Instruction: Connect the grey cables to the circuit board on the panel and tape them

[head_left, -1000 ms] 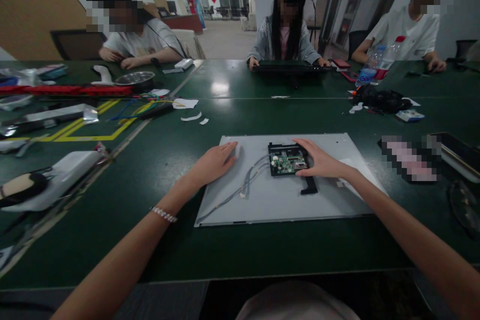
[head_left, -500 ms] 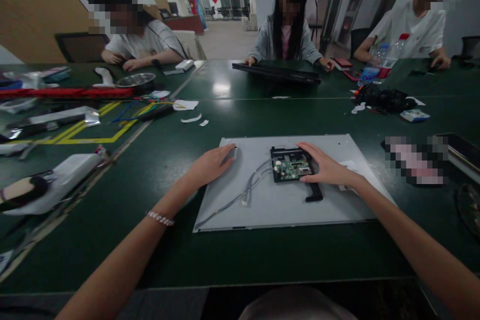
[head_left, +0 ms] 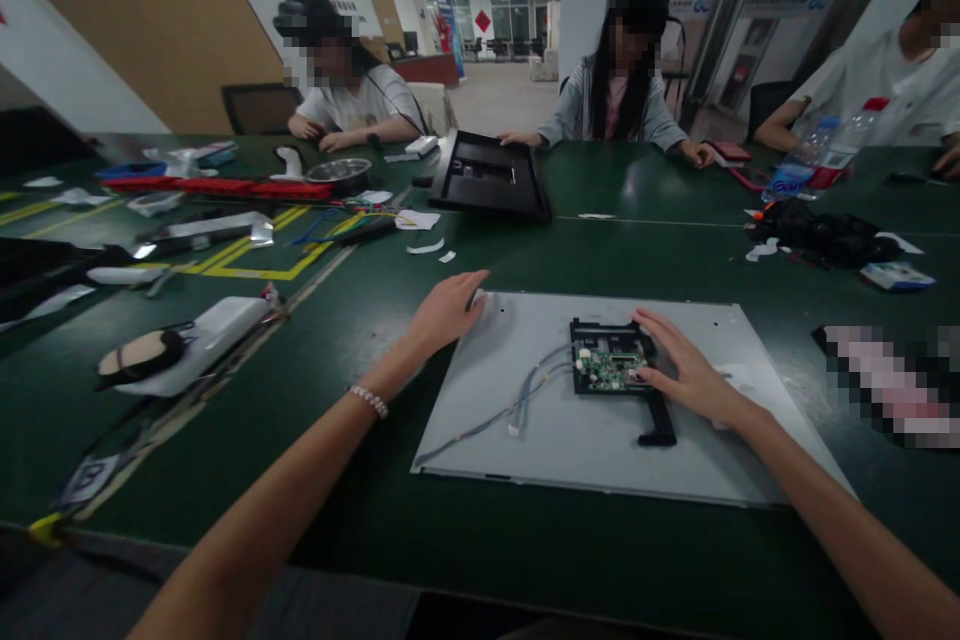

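Note:
A flat grey-white panel (head_left: 517, 330) lies in front of me. On it is a black plastic bracket (head_left: 658, 420) carrying a green circuit board (head_left: 611, 370); grey cables (head_left: 525, 395) run from the board to the panel's near left corner. My right hand (head_left: 686, 370) has its thumb and fingers around the bracket's right side, the thumb by the board's edge. At the panel's far left corner, my left hand (head_left: 448, 313) is open, its fingers stretched out; whether they touch the panel is unclear.
Across the green table (head_left: 360, 510), a co-worker's hand holds a tilted black panel (head_left: 491, 178). Left lie a white device (head_left: 217, 335), wires and a red strip (head_left: 225, 188). Right are bottles (head_left: 840, 150), a black bundle (head_left: 825, 232) and a pink item (head_left: 889, 380).
My view has turned left. My left hand has shifted from over the panel to its far left corner. The co-worker's black panel has moved left and tipped up. My right hand stays at the bracket.

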The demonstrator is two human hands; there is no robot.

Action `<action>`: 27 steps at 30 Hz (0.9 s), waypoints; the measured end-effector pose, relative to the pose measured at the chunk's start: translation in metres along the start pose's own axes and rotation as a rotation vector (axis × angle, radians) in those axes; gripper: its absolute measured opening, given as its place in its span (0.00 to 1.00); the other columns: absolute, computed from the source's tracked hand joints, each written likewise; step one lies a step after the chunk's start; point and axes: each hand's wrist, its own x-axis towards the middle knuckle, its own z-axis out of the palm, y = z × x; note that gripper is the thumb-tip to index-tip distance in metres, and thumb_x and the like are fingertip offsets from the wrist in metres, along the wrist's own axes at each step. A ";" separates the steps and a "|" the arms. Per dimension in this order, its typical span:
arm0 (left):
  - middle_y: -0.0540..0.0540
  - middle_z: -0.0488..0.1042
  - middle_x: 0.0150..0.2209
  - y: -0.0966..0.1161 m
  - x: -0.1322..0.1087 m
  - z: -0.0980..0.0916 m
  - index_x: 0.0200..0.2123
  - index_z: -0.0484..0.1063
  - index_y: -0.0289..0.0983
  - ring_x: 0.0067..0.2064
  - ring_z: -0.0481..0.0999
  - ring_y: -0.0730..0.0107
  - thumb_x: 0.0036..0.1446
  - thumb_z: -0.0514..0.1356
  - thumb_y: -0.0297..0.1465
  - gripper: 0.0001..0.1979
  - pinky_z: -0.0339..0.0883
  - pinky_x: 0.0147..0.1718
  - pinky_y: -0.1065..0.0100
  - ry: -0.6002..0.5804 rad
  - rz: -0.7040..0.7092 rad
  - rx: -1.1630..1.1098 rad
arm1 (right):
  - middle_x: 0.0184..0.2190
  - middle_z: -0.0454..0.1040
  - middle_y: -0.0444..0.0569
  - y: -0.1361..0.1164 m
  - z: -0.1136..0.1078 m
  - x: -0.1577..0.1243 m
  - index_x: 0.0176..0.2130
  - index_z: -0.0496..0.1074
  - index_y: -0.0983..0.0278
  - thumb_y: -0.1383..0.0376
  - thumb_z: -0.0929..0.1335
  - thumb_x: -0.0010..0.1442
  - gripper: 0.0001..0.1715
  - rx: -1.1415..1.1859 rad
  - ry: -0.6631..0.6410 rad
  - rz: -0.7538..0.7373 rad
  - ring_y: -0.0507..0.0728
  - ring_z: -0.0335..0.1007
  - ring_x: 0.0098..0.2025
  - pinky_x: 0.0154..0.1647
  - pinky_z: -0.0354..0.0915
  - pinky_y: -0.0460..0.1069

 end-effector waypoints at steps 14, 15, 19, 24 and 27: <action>0.32 0.68 0.58 -0.106 0.076 0.025 0.60 0.64 0.31 0.57 0.68 0.50 0.62 0.50 0.47 0.31 0.61 0.54 0.59 -0.067 -0.548 0.097 | 0.69 0.49 0.48 0.004 0.002 0.002 0.68 0.47 0.48 0.51 0.62 0.65 0.37 0.011 0.042 0.011 0.65 0.45 0.69 0.68 0.48 0.66; 0.33 0.71 0.55 -0.103 0.076 0.026 0.59 0.66 0.31 0.54 0.71 0.51 0.63 0.50 0.45 0.29 0.62 0.51 0.60 -0.053 -0.550 0.107 | 0.69 0.49 0.48 0.003 0.002 0.002 0.68 0.48 0.48 0.51 0.62 0.65 0.36 0.006 0.041 0.011 0.65 0.45 0.69 0.68 0.49 0.66; 0.33 0.76 0.47 -0.093 0.082 0.022 0.50 0.74 0.31 0.48 0.75 0.51 0.63 0.50 0.40 0.23 0.66 0.46 0.61 -0.071 -0.522 0.184 | 0.69 0.48 0.47 0.000 0.000 0.003 0.67 0.50 0.47 0.52 0.62 0.66 0.33 -0.009 0.046 0.012 0.63 0.45 0.69 0.68 0.49 0.65; 0.26 0.76 0.44 -0.089 0.094 0.014 0.43 0.77 0.27 0.47 0.76 0.47 0.62 0.49 0.31 0.19 0.67 0.45 0.57 -0.152 -0.464 0.334 | 0.69 0.47 0.48 -0.001 -0.001 0.003 0.66 0.51 0.49 0.52 0.61 0.66 0.32 -0.017 0.032 0.005 0.64 0.46 0.69 0.68 0.50 0.65; 0.25 0.76 0.44 -0.086 0.098 0.009 0.43 0.77 0.26 0.47 0.76 0.46 0.61 0.49 0.26 0.18 0.67 0.45 0.56 -0.176 -0.438 0.377 | 0.69 0.46 0.47 -0.001 -0.001 0.003 0.66 0.51 0.48 0.52 0.61 0.66 0.32 -0.013 0.025 0.006 0.64 0.45 0.69 0.68 0.50 0.65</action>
